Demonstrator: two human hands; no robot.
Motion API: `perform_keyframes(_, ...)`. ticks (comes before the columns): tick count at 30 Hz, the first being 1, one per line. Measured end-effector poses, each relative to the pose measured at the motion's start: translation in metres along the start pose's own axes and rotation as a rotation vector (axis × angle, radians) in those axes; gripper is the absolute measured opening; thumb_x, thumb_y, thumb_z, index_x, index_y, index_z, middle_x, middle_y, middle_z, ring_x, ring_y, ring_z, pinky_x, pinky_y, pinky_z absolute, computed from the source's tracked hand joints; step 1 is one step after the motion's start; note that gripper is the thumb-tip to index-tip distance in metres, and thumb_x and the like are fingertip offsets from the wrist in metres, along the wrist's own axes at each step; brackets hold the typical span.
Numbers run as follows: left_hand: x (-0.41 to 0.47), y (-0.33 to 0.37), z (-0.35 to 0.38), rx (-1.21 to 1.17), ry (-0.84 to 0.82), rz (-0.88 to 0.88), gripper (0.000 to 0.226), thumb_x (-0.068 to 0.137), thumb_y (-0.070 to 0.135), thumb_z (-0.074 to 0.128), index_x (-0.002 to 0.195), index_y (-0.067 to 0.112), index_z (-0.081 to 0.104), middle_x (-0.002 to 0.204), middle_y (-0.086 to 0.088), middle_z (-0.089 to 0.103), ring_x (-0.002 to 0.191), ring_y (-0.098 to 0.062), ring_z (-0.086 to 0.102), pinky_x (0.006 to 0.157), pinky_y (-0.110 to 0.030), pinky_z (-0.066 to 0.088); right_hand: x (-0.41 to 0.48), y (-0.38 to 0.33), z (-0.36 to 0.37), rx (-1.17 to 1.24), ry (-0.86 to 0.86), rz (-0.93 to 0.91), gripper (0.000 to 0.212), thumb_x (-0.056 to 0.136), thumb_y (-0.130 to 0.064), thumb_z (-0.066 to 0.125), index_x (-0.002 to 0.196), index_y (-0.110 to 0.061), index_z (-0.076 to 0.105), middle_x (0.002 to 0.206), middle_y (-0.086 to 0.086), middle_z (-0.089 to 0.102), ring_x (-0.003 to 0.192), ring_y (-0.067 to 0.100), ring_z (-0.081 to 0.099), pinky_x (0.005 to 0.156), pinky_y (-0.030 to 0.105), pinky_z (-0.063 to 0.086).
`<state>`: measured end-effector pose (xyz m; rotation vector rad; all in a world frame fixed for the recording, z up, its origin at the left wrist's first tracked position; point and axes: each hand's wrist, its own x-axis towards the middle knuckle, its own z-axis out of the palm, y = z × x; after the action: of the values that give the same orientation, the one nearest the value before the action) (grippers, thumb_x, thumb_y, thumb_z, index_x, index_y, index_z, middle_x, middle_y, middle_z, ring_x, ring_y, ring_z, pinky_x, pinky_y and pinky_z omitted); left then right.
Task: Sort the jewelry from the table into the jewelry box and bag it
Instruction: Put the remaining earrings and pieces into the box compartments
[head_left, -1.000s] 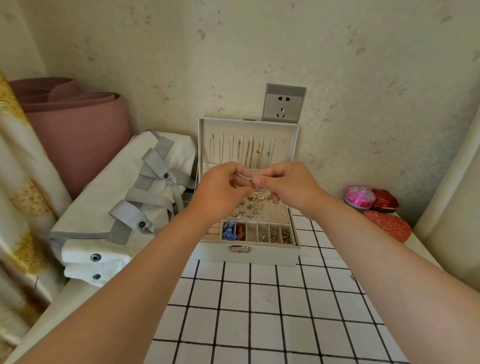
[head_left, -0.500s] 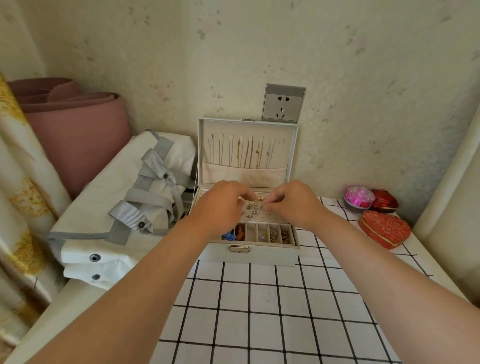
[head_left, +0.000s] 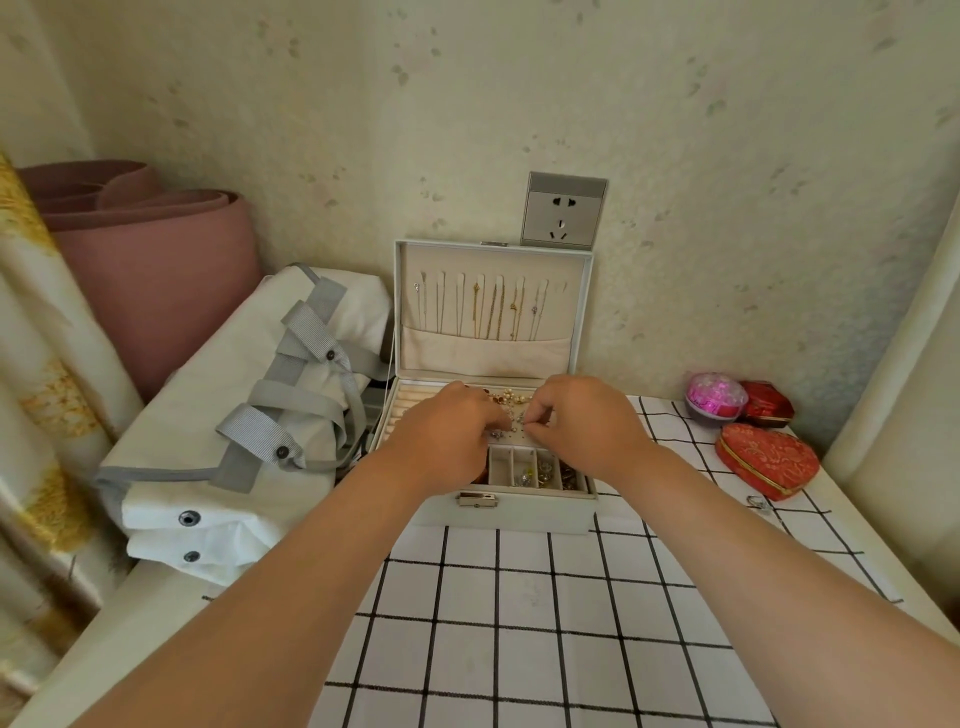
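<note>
- Jewelry box (head_left: 519, 512) stands open, lid upright, necklaces (head_left: 488, 312) hanging inside it.
- Left hand (head_left: 447, 431) curls over the box's earring pad (head_left: 511, 440); whether it holds anything cannot be told.
- Right hand (head_left: 582, 421) pinches a small silver earring (head_left: 521, 422) just above the same pad.

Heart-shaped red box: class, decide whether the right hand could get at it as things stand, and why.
Probably yes: the heart-shaped red box lies right of the right hand, only checked cloth between them, though its fingers are curled over the jewelry box.
</note>
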<state>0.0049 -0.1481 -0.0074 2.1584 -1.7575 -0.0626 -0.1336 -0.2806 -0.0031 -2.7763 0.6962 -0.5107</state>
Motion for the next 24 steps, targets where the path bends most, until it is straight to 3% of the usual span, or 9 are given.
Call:
perform_keyframes(4, 0.000, -0.001, 0.004, -0.013, 0.020, 0.005, 0.044, 0.091, 0.006, 0.050, 0.127, 0.027, 0.063, 0.118, 0.004, 0.061, 0.116, -0.019, 0.046, 0.092, -0.045, 0.048, 0.000, 0.003, -0.004, 0.081, -0.036, 0.009, 0.018, 0.081, -0.021, 0.075, 0.067, -0.030, 0.069, 0.081, -0.016, 0.065, 0.079, 0.005, 0.062, 0.074, 0.034, 0.056)
perform_keyframes(11, 0.000, -0.001, 0.007, 0.005, 0.007, 0.013, 0.045, 0.092, 0.008, 0.049, 0.131, 0.027, 0.059, 0.122, 0.003, 0.058, 0.119, -0.019, 0.043, 0.095, -0.045, 0.046, -0.001, -0.001, 0.002, 0.072, -0.003, 0.007, 0.013, 0.081, -0.021, 0.073, 0.070, -0.025, 0.072, 0.079, -0.015, 0.065, 0.075, 0.006, 0.062, 0.071, 0.037, 0.057)
perform_keyframes(16, -0.001, 0.000, 0.009, 0.031, -0.008, 0.012, 0.050, 0.090, 0.008, 0.051, 0.136, 0.028, 0.056, 0.122, 0.001, 0.056, 0.119, -0.020, 0.041, 0.094, -0.045, 0.047, 0.001, 0.003, -0.002, 0.127, -0.088, 0.003, 0.012, 0.079, -0.023, 0.073, 0.069, -0.029, 0.074, 0.077, -0.017, 0.068, 0.076, 0.005, 0.065, 0.075, 0.039, 0.058)
perform_keyframes(21, 0.000, 0.002, 0.009, 0.050, -0.030, 0.006, 0.054, 0.088, 0.006, 0.053, 0.137, 0.028, 0.055, 0.123, 0.002, 0.054, 0.120, -0.019, 0.040, 0.095, -0.043, 0.046, 0.004, 0.005, -0.010, 0.266, -0.067, 0.087, 0.013, 0.082, -0.016, 0.074, 0.075, -0.027, 0.077, 0.077, -0.013, 0.071, 0.077, 0.002, 0.066, 0.078, 0.030, 0.057)
perform_keyframes(24, 0.001, 0.001, 0.005, 0.007, -0.016, 0.001, 0.054, 0.089, 0.004, 0.051, 0.138, 0.026, 0.054, 0.125, 0.000, 0.055, 0.122, -0.021, 0.040, 0.099, -0.044, 0.044, 0.009, 0.008, -0.009, 0.207, 0.023, 0.114, 0.014, 0.089, -0.017, 0.068, 0.093, -0.028, 0.075, 0.088, -0.014, 0.069, 0.083, 0.004, 0.064, 0.078, 0.027, 0.054)
